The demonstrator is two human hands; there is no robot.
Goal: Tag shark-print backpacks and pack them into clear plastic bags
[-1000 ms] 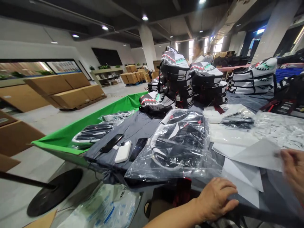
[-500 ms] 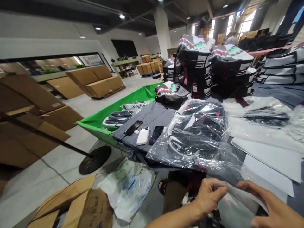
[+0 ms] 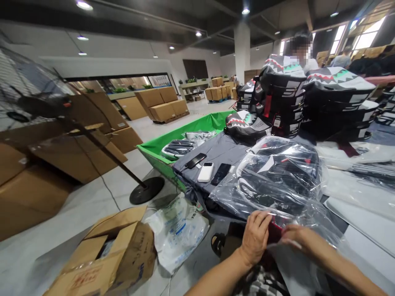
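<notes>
My left hand (image 3: pixel 255 236) and my right hand (image 3: pixel 298 238) meet at the near edge of the grey table (image 3: pixel 216 150), both pinching the open end of a clear plastic bag (image 3: pixel 311 218). Something dark and red sits between them, partly hidden. Just behind lies a black backpack sealed in a clear plastic bag (image 3: pixel 274 176). My fingers are curled on the film.
Two phones (image 3: pixel 195 160) and a white power bank (image 3: pixel 205 172) lie on the table's left. Stacks of shark-mouth backpacks (image 3: pixel 282 98) stand behind, a person beyond them. A green bin (image 3: pixel 173 144), fan stand (image 3: pixel 146 190), open carton (image 3: pixel 114 250) and a white sack (image 3: pixel 177 232) occupy the floor at left.
The view has swung left and down. My right hand came in from the paper sheets at right to meet my left, and both now grip the clear bag's edge.
</notes>
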